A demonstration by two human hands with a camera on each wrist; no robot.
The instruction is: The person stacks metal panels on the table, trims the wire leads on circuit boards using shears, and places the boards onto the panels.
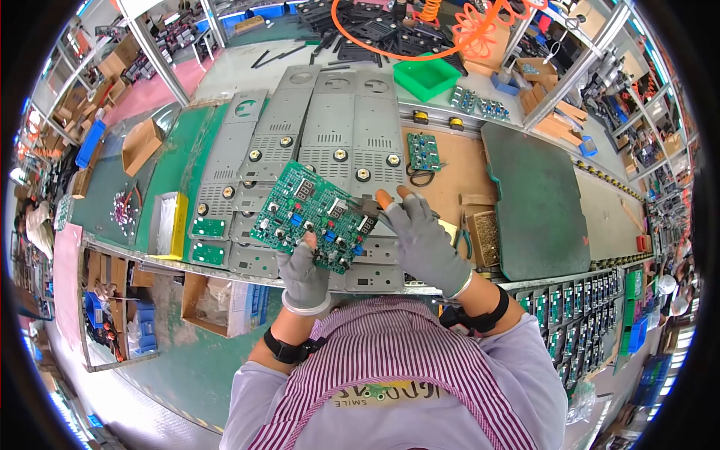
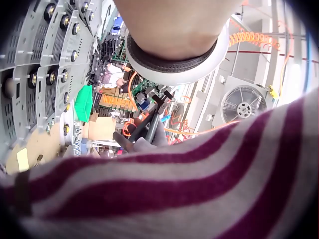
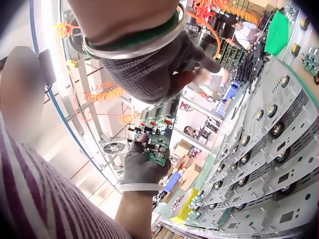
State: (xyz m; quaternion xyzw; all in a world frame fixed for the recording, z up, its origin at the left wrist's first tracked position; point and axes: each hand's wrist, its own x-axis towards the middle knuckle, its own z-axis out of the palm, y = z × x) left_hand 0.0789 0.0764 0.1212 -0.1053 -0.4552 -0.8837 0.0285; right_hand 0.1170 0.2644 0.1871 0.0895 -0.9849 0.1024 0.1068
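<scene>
A green circuit board (image 1: 315, 214), crowded with parts and small digit displays, is held tilted above grey metal panels (image 1: 330, 127). My gloved left hand (image 1: 304, 277) grips its near edge, the bare thumb tip over the component side. That grip also shows in the right wrist view, where the left hand (image 3: 142, 167) holds the board (image 3: 158, 129) from below. My gloved right hand (image 1: 431, 244) is at the board's right end, fingers bent beside a dark grey part (image 1: 367, 205). I cannot tell whether those fingers pinch it. In the left wrist view an arm and striped apron hide most of the work.
A smaller circuit board (image 1: 424, 151) with a black cable lies right of the panels. Pliers (image 1: 463, 241) and a box of small parts (image 1: 486, 238) are near my right hand. A dark green mat (image 1: 536, 202) lies further right; a yellow-edged bin (image 1: 178, 225) stands left.
</scene>
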